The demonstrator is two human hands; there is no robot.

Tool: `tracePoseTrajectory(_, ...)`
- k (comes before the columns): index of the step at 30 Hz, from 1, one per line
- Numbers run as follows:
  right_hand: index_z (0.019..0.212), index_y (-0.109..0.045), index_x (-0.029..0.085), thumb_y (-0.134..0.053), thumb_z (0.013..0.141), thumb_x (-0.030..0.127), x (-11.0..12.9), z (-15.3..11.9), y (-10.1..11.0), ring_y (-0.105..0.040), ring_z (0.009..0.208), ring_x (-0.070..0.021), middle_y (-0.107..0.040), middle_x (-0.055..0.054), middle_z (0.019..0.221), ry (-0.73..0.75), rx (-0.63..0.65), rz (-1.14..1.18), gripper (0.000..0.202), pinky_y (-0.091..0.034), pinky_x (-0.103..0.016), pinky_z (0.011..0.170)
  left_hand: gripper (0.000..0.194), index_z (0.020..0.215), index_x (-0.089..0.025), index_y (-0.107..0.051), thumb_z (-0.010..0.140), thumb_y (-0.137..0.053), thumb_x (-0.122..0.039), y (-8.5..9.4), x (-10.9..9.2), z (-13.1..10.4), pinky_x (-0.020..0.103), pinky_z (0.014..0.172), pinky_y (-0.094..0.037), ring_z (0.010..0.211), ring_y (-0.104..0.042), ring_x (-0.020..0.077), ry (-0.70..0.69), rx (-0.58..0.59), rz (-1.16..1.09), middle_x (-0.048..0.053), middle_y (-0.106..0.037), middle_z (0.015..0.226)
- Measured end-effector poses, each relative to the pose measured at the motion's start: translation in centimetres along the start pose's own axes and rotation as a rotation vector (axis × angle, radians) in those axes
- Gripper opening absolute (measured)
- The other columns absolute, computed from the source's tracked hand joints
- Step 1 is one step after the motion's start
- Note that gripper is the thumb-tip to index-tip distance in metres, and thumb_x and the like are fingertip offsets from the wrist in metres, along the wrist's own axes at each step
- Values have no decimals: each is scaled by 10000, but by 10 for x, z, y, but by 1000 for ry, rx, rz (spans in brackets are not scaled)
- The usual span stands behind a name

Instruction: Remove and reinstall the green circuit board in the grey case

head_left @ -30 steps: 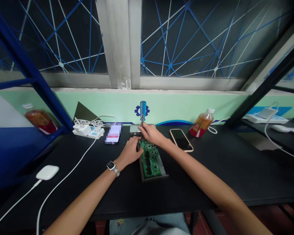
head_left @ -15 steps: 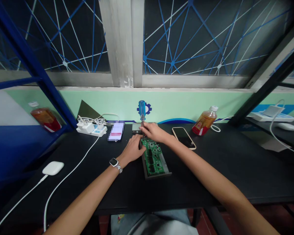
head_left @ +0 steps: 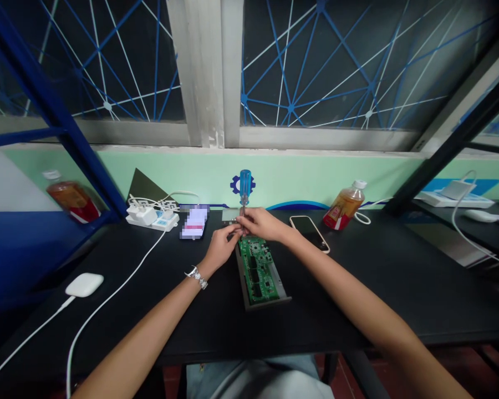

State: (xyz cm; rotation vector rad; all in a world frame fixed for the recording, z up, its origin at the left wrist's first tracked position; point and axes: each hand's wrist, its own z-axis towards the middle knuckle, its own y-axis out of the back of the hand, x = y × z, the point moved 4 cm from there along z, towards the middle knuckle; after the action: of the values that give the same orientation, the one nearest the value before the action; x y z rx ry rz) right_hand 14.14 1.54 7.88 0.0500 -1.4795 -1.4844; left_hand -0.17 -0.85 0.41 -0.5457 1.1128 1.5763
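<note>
At the far end of the circuit board (head_left: 268, 270), about eleven o'clock from its middle, the right hand (head_left: 261, 223) pinches the lower part of the screwdriver (head_left: 245, 185), thumb and fingers closed on the shaft below the blue handle. The left hand (head_left: 221, 245) comes in from eight o'clock, its fingertips bunched beside the right's. Whether they pinch the shaft or some small part, I cannot tell; the driver's tip is hidden too.

The handle points up, nearly upright. From where I stand, that looks like the right line for it: straight over the work, so the tip is less likely to slip. A low, light grip should give fine aim, while any firm turning would call for fingers higher up on the handle. The left fingertips could steady the tip, clear of the bare components.

The board sits in a shallow metal tray (head_left: 266, 304) on the desk (head_left: 208, 332), its long side running toward six o'clock. No hand braces the near end, so gentle downward pressure seems wiser than a sideways push. Farther out, the lit phone (head_left: 194, 223) lies toward ten and the dark phone (head_left: 309, 233) between one and two, with the bottle (head_left: 344, 206) beyond it; the right forearm needs to pass clear of that phone.
</note>
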Motion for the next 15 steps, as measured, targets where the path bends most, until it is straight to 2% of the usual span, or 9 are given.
tracePoseTrajectory(2, 808, -532, 192, -500, 977, 462, 1, 1, 3, -612, 603, -139, -667, -15, 660, -23, -76, -38, 320, -406, -272, 596, 275, 1119, -160, -718, 953, -568, -319, 0, 2, 0, 390, 943, -551, 1009, -722, 252, 18, -9, -32, 92, -769, 1084)
tracePoseTrajectory(7, 776, -477, 222, -567, 897, 611, 11, 2, 20, -558, 599, -156, -614, -11, 655, -71, -412, -117, 417, -380, -301, 587, 298, 1148, -159, -706, 938, -597, -339, 0, 1, -1, 424, 941, -567, 1021, -732, 265, 58, -19, -87, 101, -773, 1084)
tracePoseTrajectory(15, 660, -438, 229, -544, 884, 671, 23, 4, 24, -506, 547, -160, -546, -6, 567, -103, -560, -281, 506, -334, -317, 568, 269, 1123, -175, -677, 954, -564, -351, -1, -2, -2, 409, 938, -563, 1010, -725, 250, 44, 1, -61, 94, -767, 1064)
